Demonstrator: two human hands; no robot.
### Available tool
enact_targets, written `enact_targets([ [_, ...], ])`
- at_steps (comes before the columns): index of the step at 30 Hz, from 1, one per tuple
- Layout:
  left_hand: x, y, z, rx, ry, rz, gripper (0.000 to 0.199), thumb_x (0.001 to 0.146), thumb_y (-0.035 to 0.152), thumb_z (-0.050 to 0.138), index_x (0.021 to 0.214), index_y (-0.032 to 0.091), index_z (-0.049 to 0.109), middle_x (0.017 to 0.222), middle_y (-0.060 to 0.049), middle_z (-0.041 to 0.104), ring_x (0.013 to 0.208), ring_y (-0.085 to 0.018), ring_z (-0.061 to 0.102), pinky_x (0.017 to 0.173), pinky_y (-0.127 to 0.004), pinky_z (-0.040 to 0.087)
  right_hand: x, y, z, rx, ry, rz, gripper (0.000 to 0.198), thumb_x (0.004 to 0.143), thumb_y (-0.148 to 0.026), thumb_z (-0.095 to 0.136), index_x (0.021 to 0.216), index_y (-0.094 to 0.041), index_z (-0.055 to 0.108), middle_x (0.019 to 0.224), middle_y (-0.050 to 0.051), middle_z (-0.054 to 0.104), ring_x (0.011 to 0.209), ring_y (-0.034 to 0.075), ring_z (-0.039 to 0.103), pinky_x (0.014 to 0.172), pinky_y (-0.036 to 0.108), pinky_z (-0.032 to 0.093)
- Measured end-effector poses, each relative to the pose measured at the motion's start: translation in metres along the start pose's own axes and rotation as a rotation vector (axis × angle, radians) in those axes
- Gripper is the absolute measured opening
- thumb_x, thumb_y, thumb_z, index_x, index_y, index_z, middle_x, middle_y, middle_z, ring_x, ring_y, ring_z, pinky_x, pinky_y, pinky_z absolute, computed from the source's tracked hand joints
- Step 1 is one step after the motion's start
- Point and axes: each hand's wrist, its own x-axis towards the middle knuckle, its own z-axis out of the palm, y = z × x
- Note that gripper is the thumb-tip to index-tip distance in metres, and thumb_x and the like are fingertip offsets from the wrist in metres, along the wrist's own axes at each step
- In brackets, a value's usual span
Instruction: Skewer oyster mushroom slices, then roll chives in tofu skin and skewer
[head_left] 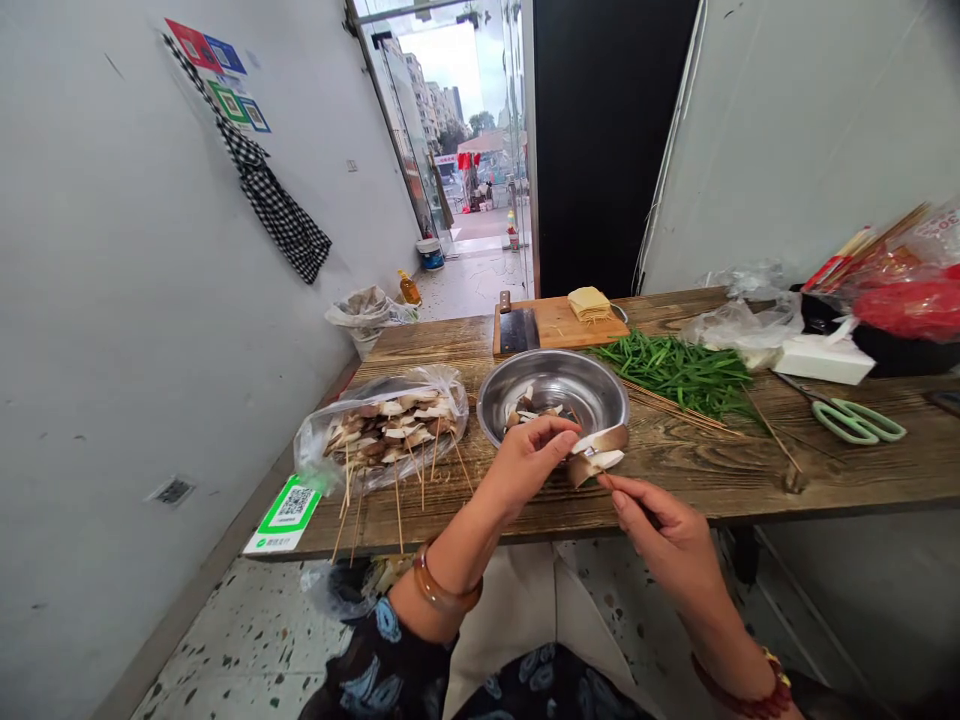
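Note:
My right hand (664, 530) pinches a thin wooden skewer close to the mushroom slices (598, 462) threaded on it. These pieces are white with brown edges. From the other side, my left hand (531, 458) closes its fingers on the mushroom slices; its fingertips are partly hidden. Just behind both hands stands a steel bowl (555, 362) with more loose mushroom slices (525, 405) in it. Left of the bowl, a clear plastic bag (315, 440) lies with several finished mushroom skewers (397, 425), their sticks pointing toward me.
Green leafy stalks (679, 370) and bare skewers (682, 412) lie right of the bowl. Farther right are green-handled scissors (855, 420) and a white box (825, 358). Behind the bowl, a cutting board (551, 322) bears a cleaver (517, 330) and stacked yellowish sheets (589, 304). A QR card (289, 515) sits at the left edge.

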Motion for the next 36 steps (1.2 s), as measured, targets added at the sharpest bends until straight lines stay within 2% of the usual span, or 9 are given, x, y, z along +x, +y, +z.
enact_targets([
  [4,0.003,-0.003,0.002,0.02,-0.043,-0.016,0.021,0.076,0.037,0.067,0.078,0.016,0.073,0.074,-0.004,0.068,0.069,-0.014,0.057,0.067,-0.025,0.042,0.0,0.001,-0.003,-0.034,-0.009,-0.08,0.022,0.084,-0.032,0.059,0.096,-0.024,0.076,0.093,0.006,0.075,0.084,0.022,0.068,0.078,0.035,0.054],
  [11,0.015,-0.003,-0.01,-0.08,-0.291,-0.145,0.017,0.068,0.033,0.075,0.075,0.018,0.075,0.071,-0.004,0.068,0.064,-0.013,0.057,0.062,-0.025,0.043,-0.001,0.0,-0.016,0.043,-0.13,-0.025,0.023,0.087,-0.03,0.058,0.101,-0.023,0.075,0.068,0.002,0.069,0.057,0.015,0.063,0.055,0.025,0.052],
  [14,0.018,-0.005,-0.01,-0.088,-0.294,-0.154,0.018,0.068,0.034,0.075,0.076,0.018,0.075,0.069,-0.003,0.067,0.063,-0.012,0.056,0.061,-0.025,0.041,-0.001,-0.001,-0.018,-0.022,-0.091,-0.076,0.022,0.087,-0.028,0.058,0.099,-0.024,0.075,0.068,0.002,0.069,0.064,0.017,0.066,0.061,0.027,0.054],
  [19,0.018,-0.002,-0.005,-0.011,-0.288,-0.104,0.024,0.073,0.039,0.069,0.078,0.016,0.074,0.072,-0.004,0.067,0.066,-0.013,0.055,0.063,-0.024,0.039,0.0,0.003,-0.015,-0.249,-0.005,-0.288,0.022,0.089,-0.023,0.054,0.1,-0.023,0.073,0.092,0.007,0.075,0.08,0.019,0.069,0.073,0.029,0.055],
  [24,0.01,0.0,0.006,0.034,-0.186,-0.093,0.026,0.073,0.039,0.069,0.073,0.013,0.072,0.07,-0.003,0.065,0.065,-0.012,0.052,0.061,-0.022,0.038,-0.001,0.003,-0.015,-0.464,0.044,-0.5,0.024,0.092,-0.02,0.05,0.104,-0.021,0.071,0.087,0.006,0.076,0.074,0.016,0.07,0.07,0.026,0.055],
  [27,0.001,-0.004,0.018,0.023,-0.179,-0.125,0.029,0.074,0.04,0.068,0.071,0.011,0.072,0.065,-0.003,0.063,0.06,-0.01,0.05,0.058,-0.021,0.037,-0.008,0.004,-0.019,-0.555,0.12,-0.564,0.024,0.093,-0.024,0.049,0.099,-0.018,0.071,0.079,0.004,0.075,0.067,0.015,0.07,0.063,0.023,0.053],
  [32,-0.008,0.002,0.024,0.041,-0.246,-0.088,0.027,0.076,0.037,0.066,0.075,0.011,0.072,0.07,-0.005,0.067,0.062,-0.011,0.055,0.058,-0.021,0.04,-0.017,0.012,-0.035,-0.61,0.111,-0.56,0.026,0.092,-0.033,0.051,0.093,-0.019,0.073,0.079,0.004,0.076,0.071,0.017,0.072,0.064,0.024,0.053],
  [34,-0.002,0.009,0.015,0.027,-0.246,-0.056,0.028,0.079,0.038,0.063,0.08,0.011,0.072,0.077,-0.007,0.069,0.066,-0.012,0.059,0.063,-0.023,0.045,-0.016,0.016,-0.042,-0.543,0.11,-0.486,0.025,0.09,-0.035,0.054,0.092,-0.02,0.074,0.081,0.005,0.076,0.072,0.018,0.072,0.066,0.024,0.054],
  [36,0.011,0.015,-0.001,-0.003,-0.134,-0.03,0.033,0.083,0.04,0.057,0.091,0.012,0.071,0.083,-0.009,0.07,0.067,-0.013,0.062,0.066,-0.026,0.049,-0.011,0.021,-0.047,-0.432,0.182,-0.316,0.023,0.086,-0.036,0.06,0.093,-0.02,0.074,0.086,0.006,0.076,0.074,0.019,0.07,0.069,0.026,0.054],
])
